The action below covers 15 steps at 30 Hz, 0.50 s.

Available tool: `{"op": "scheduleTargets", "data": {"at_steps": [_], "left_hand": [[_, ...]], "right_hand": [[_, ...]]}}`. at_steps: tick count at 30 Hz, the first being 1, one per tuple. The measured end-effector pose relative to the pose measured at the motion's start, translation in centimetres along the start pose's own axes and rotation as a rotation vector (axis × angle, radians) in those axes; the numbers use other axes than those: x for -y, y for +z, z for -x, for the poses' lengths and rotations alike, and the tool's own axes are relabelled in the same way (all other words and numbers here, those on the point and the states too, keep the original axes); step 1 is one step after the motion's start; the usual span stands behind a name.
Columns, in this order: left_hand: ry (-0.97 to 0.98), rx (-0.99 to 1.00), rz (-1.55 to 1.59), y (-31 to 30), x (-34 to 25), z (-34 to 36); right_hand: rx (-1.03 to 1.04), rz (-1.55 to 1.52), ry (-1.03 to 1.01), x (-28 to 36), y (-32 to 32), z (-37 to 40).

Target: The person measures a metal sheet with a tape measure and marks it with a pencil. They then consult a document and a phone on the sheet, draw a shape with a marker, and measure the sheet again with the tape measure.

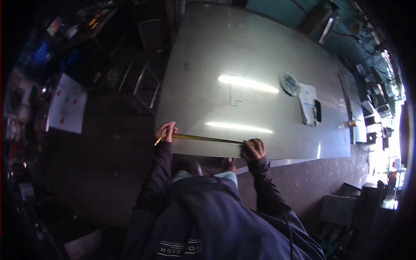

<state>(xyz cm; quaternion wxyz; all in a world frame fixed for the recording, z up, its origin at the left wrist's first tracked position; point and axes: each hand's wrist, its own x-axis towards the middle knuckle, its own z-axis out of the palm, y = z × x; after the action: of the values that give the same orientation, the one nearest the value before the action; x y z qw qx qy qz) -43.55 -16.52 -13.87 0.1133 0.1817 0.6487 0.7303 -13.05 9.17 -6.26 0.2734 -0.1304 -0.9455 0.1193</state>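
A yellow tape measure blade (208,138) stretches along the near edge of a large metal sheet (203,47). At the sheet's left corner, my left hand (167,130) is closed at the blade's end, with a thin yellow pencil (160,139) sticking out below the fingers. My right hand (255,150) is wrapped round the dark tape measure case at the blade's other end, close to the near edge. The fingers mostly hide the case. Green marks (234,97) show on the sheet beyond the blade.
A round disc (289,84), papers (308,102) and a dark phone-like object (318,112) lie on the sheet's right part. A metal frame (145,89) stands left of it. Far left is a white panel (68,104) with red marks. My feet are under the near edge.
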Motion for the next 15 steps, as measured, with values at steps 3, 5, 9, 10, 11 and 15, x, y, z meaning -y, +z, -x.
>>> {"op": "scheduleTargets", "data": {"at_steps": [3, 5, 9, 10, 11, 15], "left_hand": [[-0.091, -0.084, 0.070, -3.1, -2.9, -0.2], [0.116, -0.042, 0.028, -6.3, -1.4, -0.3], [-0.002, 0.066, -0.095, -9.9, -2.5, 1.2], [0.028, 0.080, -0.120, -9.7, -3.0, 1.5], [0.027, 0.075, -0.122, -9.4, -3.5, 1.7], [0.134, 0.128, -0.380, -8.2, -4.9, 2.2]], "right_hand": [[-0.006, -0.013, 0.064, 0.2, 0.3, 0.0], [-0.007, 0.028, -0.008, -0.2, 0.9, 0.2], [-0.028, 0.002, 0.039, -0.3, 1.0, 0.3], [-0.040, 0.011, 0.029, -0.5, 1.2, 0.4], [-0.052, 0.020, 0.019, -0.6, 1.4, 0.4], [-0.053, 0.010, 0.032, -0.4, 1.2, 0.3]]}}
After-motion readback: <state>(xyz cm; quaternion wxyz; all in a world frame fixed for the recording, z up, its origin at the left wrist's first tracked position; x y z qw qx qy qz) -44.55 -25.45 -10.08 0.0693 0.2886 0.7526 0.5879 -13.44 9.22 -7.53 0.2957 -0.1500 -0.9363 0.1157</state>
